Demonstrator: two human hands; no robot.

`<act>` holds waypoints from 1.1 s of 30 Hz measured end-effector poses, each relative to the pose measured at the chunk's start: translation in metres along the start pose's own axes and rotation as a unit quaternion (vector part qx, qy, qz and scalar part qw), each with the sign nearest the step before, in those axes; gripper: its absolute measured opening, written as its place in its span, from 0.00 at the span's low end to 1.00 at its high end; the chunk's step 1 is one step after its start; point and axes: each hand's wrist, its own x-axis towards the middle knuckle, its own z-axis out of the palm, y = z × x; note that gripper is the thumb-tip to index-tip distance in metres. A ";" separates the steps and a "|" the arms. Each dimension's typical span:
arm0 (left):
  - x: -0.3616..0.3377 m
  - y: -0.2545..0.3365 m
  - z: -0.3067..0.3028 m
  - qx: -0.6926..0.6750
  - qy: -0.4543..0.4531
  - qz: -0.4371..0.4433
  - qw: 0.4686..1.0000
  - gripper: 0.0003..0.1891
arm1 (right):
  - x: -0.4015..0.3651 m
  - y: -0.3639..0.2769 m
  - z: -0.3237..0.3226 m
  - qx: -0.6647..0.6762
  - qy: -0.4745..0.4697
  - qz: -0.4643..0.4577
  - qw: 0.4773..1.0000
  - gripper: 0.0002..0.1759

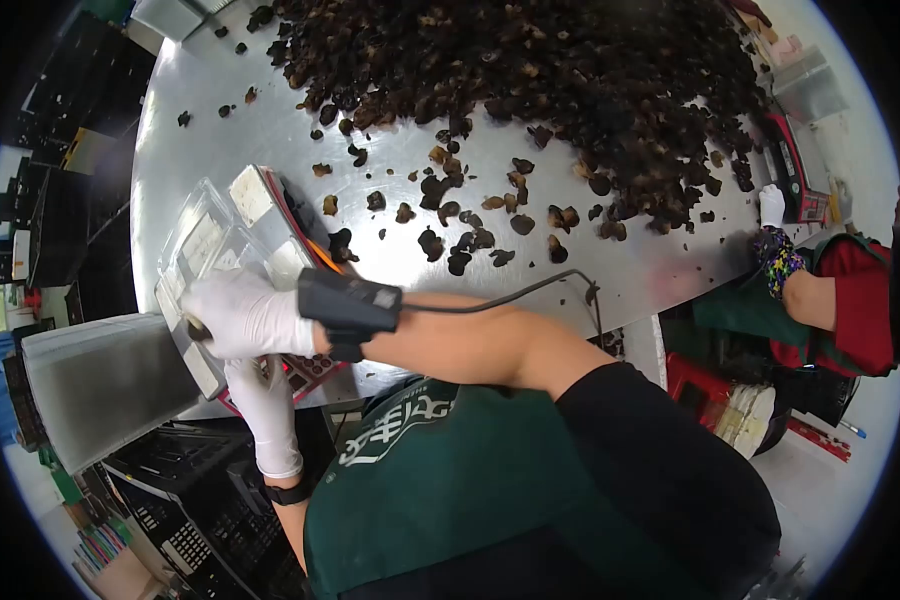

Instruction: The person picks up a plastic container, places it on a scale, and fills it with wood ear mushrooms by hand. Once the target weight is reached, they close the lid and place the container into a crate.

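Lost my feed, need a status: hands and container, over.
Right hand grips clear container by the scale. Left hand just below, grip unclear. Loose dark dried pieces scattered on table nearby.

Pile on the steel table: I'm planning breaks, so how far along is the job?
Done: no filled box in view. In hand: the right hand rests on a clear plastic box at the table edge, the left hand just beneath. Left: the big dark pile and loose pieces cover the steel table.
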 end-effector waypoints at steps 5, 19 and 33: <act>0.002 0.003 0.002 0.024 0.003 -0.031 0.999 0.13 | -0.025 0.013 -0.019 -0.034 0.108 -0.123 0.986 0.20; 0.036 0.026 -0.002 0.032 0.009 0.013 0.999 0.14 | -0.153 0.181 -0.129 -0.231 0.148 0.170 0.946 0.06; 0.038 0.029 -0.003 0.017 -0.012 -0.025 0.999 0.16 | -0.068 0.156 -0.078 -0.166 -0.101 0.170 0.966 0.08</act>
